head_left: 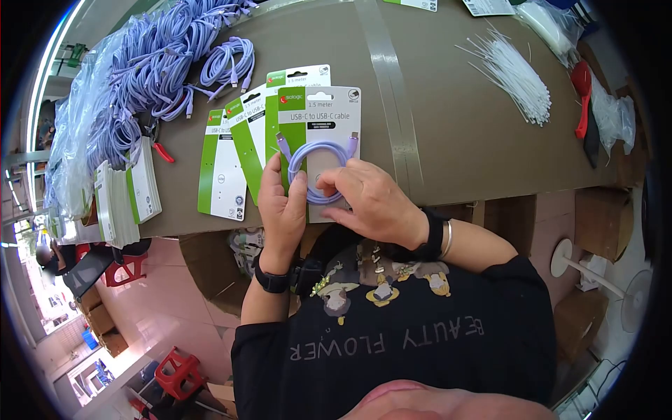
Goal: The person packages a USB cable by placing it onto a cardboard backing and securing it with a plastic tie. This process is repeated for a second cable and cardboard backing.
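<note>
A green-and-white cardboard backing card [324, 105], printed "USB-C to USB-C cable", stands between my hands above the table's near edge. A coiled lilac USB-C cable [318, 146] lies against its front, with one plug at the upper left and the other at the upper right. My left hand [283, 199] grips card and coil at the left, thumb on the front. My right hand [371, 199] is closed at the coil's right side, its bent fingertips on the cable. Whether a thin tie sits in those fingertips cannot be seen. Several similar cards [222, 168] fan out behind.
A heap of lilac cables [157, 59] covers the table's far left, with red-handled cutters [162, 152] and stacked cards [143, 185] nearby. White cable ties [514, 80] lie at the right, near a red-handled tool [582, 98]. Tape crosses the brown tabletop [462, 150].
</note>
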The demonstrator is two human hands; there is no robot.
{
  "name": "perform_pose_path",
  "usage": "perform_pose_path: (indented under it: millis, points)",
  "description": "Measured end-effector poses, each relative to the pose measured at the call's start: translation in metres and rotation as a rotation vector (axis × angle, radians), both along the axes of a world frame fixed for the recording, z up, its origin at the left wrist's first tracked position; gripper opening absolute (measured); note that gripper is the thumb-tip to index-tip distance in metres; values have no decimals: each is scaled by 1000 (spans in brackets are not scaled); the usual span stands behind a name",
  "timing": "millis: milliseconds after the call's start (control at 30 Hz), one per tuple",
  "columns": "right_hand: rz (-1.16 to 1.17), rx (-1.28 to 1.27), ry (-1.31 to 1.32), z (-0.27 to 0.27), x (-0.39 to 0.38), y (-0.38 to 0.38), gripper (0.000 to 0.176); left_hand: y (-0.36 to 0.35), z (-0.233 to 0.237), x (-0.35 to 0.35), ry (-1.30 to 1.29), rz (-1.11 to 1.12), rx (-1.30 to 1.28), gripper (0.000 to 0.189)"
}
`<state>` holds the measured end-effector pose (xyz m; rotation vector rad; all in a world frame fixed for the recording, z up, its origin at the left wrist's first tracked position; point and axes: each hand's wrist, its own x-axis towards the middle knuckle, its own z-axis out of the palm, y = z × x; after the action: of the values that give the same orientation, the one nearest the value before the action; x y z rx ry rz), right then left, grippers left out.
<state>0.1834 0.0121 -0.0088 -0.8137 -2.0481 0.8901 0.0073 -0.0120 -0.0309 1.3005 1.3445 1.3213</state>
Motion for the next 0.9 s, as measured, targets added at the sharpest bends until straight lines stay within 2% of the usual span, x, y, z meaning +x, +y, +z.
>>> perform_pose_path:
  millis: [100, 167, 267, 533, 633, 800, 900]
  points:
    - [19, 150, -81, -4, -3, 0, 34, -4, -7, -2, 49, 19, 34, 47]
    - [-14, 145, -47, -6, -6, -4, 33, -6, -7, -3, 75, 34, 51, 48]
    - [-89, 142, 15, -8, -10, -7, 31, -4, -8, -2, 256, 29, 102, 50]
    - [-73, 298, -99, -7, -10, -9, 24, -10, -9, -4, 139, 14, 89, 53]
    - [-100, 386, -107, -7, -10, -9, 32, -12, -9, -4, 217, 25, 147, 53]
    - [-64, 396, -156, -2, -11, -7, 33, -14, -15, -3, 215, 50, 200, 54]
    - [79, 341, -262, 7, -3, -1, 31, -15, -12, -4, 212, 28, 209, 53]
